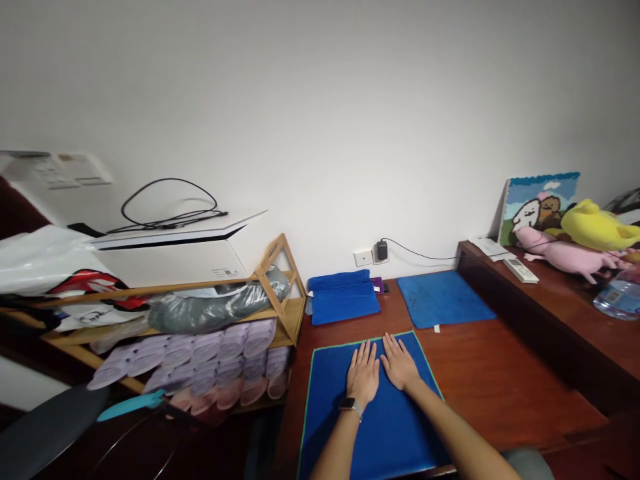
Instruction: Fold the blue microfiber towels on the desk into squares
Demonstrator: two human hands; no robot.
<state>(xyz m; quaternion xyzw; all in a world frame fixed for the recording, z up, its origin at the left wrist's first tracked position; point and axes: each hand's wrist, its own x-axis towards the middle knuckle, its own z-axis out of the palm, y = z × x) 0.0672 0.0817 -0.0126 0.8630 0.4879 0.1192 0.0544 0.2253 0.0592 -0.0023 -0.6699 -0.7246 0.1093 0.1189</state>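
A dark blue cloth [330, 400] with a green edge lies spread flat on the brown wooden desk [480, 387]. My left hand [363, 377], with a watch [351, 405] at the wrist, rests palm down on the cloth near its far edge. Beside it, my right hand [399, 363] also lies flat on the cloth, fingertips close to the green border. Both hands are stretched out with nothing in them. Beyond them sits a stack of folded blue cloths [345, 298], and to its right a lighter blue cloth [445, 300] lies flat.
On the left stands a wooden rack [280, 287] with lilac slippers [207, 347] and a white box [170, 260]. A raised ledge [565, 300] at the right holds a remote control [521, 270], plush toys [600, 227] and a plastic bottle [620, 297]. A charger [382, 250] is plugged into the wall.
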